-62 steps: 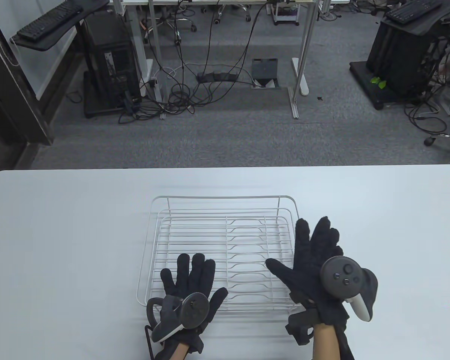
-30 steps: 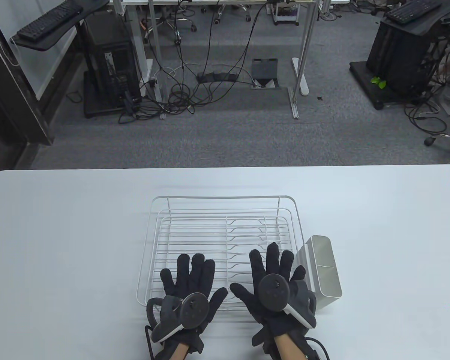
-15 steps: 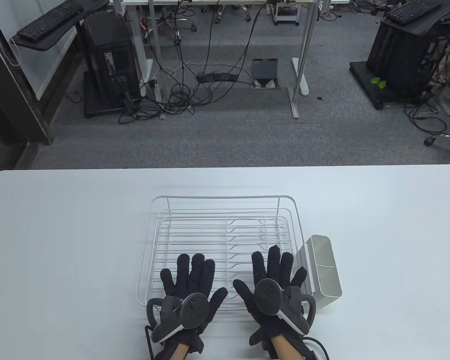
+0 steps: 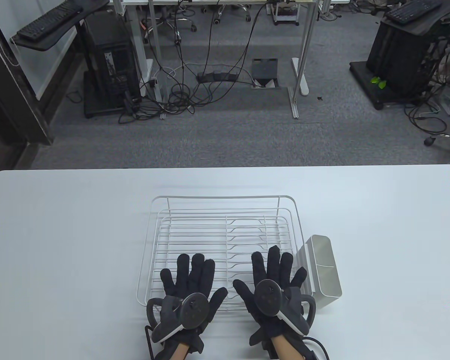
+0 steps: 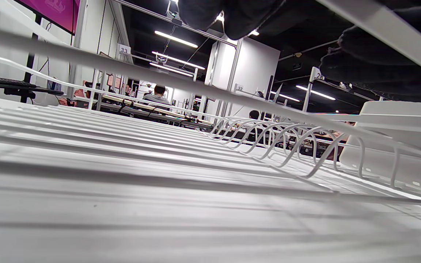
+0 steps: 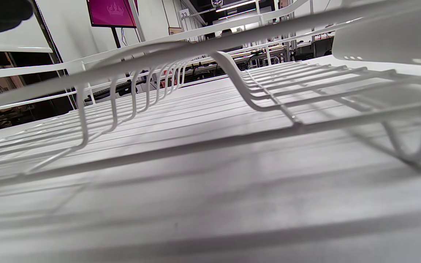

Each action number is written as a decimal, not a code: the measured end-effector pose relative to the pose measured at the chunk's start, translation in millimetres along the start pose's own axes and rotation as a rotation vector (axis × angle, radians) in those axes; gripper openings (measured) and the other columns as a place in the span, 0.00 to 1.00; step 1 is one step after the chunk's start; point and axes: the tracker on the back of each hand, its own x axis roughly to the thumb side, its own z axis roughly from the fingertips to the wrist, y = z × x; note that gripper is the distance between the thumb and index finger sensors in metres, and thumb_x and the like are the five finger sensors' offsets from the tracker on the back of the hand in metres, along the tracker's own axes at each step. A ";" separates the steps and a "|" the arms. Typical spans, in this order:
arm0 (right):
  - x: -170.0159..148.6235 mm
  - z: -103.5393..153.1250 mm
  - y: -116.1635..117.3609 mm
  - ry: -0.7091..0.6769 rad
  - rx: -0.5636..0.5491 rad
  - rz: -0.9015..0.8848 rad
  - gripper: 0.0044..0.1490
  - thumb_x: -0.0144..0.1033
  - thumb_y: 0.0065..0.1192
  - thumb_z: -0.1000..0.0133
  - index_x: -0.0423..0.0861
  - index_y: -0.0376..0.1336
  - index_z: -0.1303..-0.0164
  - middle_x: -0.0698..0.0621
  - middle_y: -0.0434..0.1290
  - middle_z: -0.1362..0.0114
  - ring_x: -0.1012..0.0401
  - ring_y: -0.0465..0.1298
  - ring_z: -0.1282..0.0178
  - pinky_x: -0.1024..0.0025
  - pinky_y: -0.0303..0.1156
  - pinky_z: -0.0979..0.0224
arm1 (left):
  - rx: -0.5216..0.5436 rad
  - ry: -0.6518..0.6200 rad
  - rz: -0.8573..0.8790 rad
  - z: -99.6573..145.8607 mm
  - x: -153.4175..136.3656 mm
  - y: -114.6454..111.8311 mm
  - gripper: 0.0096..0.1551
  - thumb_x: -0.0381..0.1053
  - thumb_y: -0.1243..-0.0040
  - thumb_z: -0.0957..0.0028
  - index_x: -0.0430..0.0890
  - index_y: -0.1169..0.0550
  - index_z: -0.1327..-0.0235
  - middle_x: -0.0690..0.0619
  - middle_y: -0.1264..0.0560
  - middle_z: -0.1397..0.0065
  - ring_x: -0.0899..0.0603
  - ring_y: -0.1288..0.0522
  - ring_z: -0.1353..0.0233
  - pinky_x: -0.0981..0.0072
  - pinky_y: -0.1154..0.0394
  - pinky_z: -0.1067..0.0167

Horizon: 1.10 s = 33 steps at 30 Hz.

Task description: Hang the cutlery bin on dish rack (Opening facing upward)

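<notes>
A white wire dish rack (image 4: 195, 210) stands in the middle of the white table (image 4: 60, 232). A white cutlery bin (image 4: 324, 268) hangs on the outside of the rack's right rim, opening upward. It also shows in the left wrist view (image 5: 397, 135) and the right wrist view (image 6: 386, 36). My left hand (image 4: 189, 277) lies flat and spread over the rack's near edge, holding nothing. My right hand (image 4: 273, 273) lies flat and spread beside it, left of the bin, holding nothing. Both wrist views look low through the rack wires (image 5: 232, 131) (image 6: 159, 84).
The table's far edge is beyond the rack. Past it is carpeted floor with desk legs (image 4: 300, 75), cables (image 4: 195, 86) and computer towers (image 4: 108, 63). Bare table lies to the left and right of the rack.
My right hand left the bin hanging on the rack's right rim and moved left and nearer, settling flat on the rack's near edge. My left hand has not moved.
</notes>
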 end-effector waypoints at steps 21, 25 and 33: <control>-0.2 0.1 0.4 -0.002 0.000 -0.001 0.51 0.70 0.43 0.40 0.49 0.41 0.15 0.39 0.34 0.14 0.39 0.33 0.17 0.32 0.22 0.31 | 0.000 0.000 0.002 0.1 0.0 -0.1 0.49 0.77 0.67 0.41 0.49 0.44 0.12 0.44 0.49 0.11 0.32 0.56 0.14 0.23 0.62 0.32; -0.3 0.0 0.4 -0.001 0.002 -0.002 0.51 0.70 0.43 0.40 0.49 0.41 0.15 0.38 0.35 0.13 0.38 0.33 0.17 0.32 0.22 0.31 | 0.002 0.001 0.000 0.1 0.0 0.0 0.49 0.77 0.67 0.41 0.49 0.44 0.12 0.44 0.48 0.11 0.32 0.55 0.13 0.23 0.62 0.32; -0.3 -0.1 0.4 0.000 0.001 -0.003 0.51 0.70 0.44 0.40 0.49 0.41 0.15 0.38 0.36 0.13 0.38 0.33 0.17 0.32 0.22 0.31 | 0.001 0.002 0.000 0.2 0.0 0.1 0.49 0.77 0.67 0.41 0.49 0.44 0.12 0.44 0.48 0.11 0.32 0.55 0.14 0.23 0.62 0.32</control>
